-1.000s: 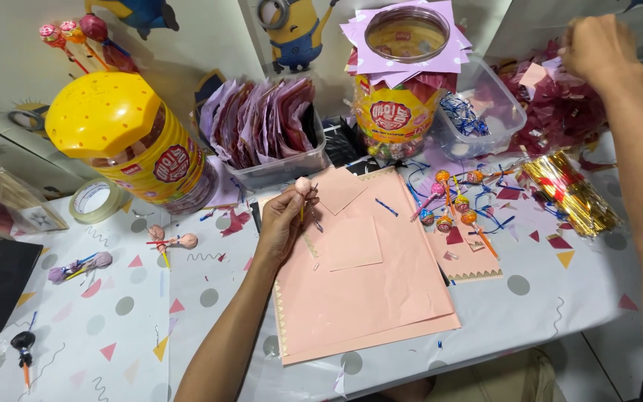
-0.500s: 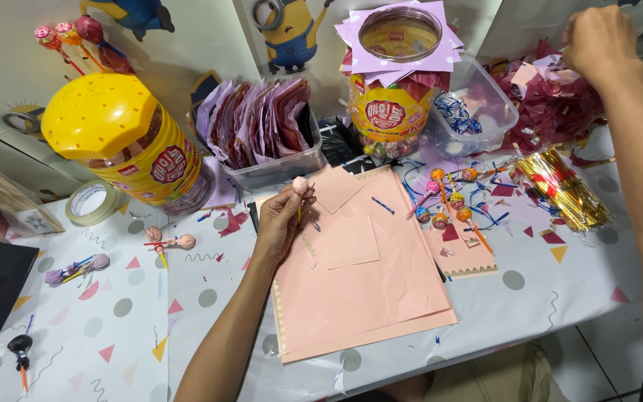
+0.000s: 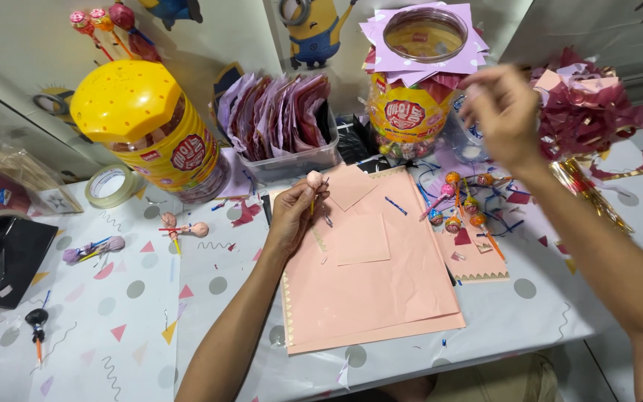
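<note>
Right hand point(image 3: 504, 112) drawn back, grip unclear, left hand point(image 3: 295, 212) pinching upright lollipop point(image 3: 314, 179)

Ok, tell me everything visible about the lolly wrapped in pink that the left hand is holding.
The pink-wrapped lollipop has a small round head covered in what looks like peach-pink paper, on a thin pale stick. It stands roughly upright, head up, pinched by the stick in the fingers of the left hand. It sits above the top left corner of the stack of pink paper sheets, just in front of the clear tub of wrappers. Nothing else touches it.
</note>
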